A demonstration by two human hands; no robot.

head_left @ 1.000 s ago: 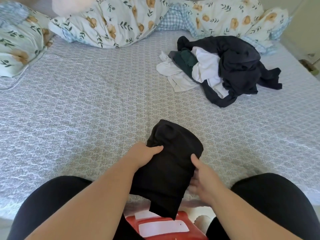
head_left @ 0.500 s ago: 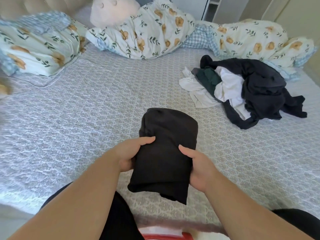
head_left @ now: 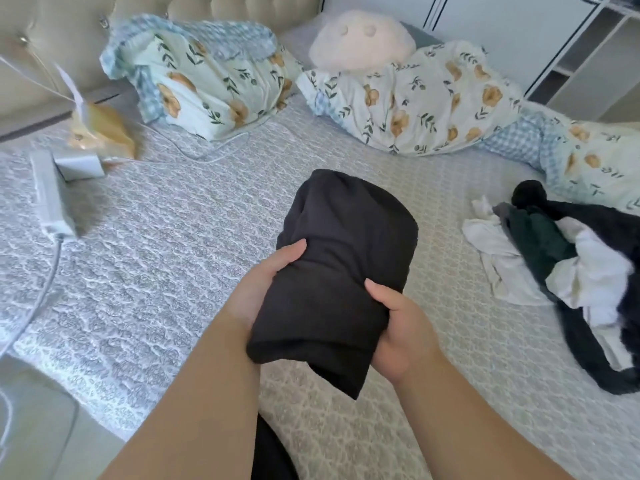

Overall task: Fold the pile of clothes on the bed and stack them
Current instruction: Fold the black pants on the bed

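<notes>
I hold the folded black garment point(head_left: 343, 268) up over the middle of the bed point(head_left: 166, 265), between my two hands. My left hand point(head_left: 263, 289) grips its left edge, thumb curled over the top of the cloth, fingers hidden beneath. My right hand point(head_left: 398, 327) grips the right edge near the lower end, thumb pressed on top, fingers tucked under. A loose corner of the garment hangs down at six o'clock. The pile of clothes point(head_left: 568, 275), black, white and dark green, lies on the bed at three o'clock, well apart from the garment. Floral pillows point(head_left: 408, 105) lie at twelve o'clock, and a white charger point(head_left: 52, 192) at nine o'clock.
</notes>
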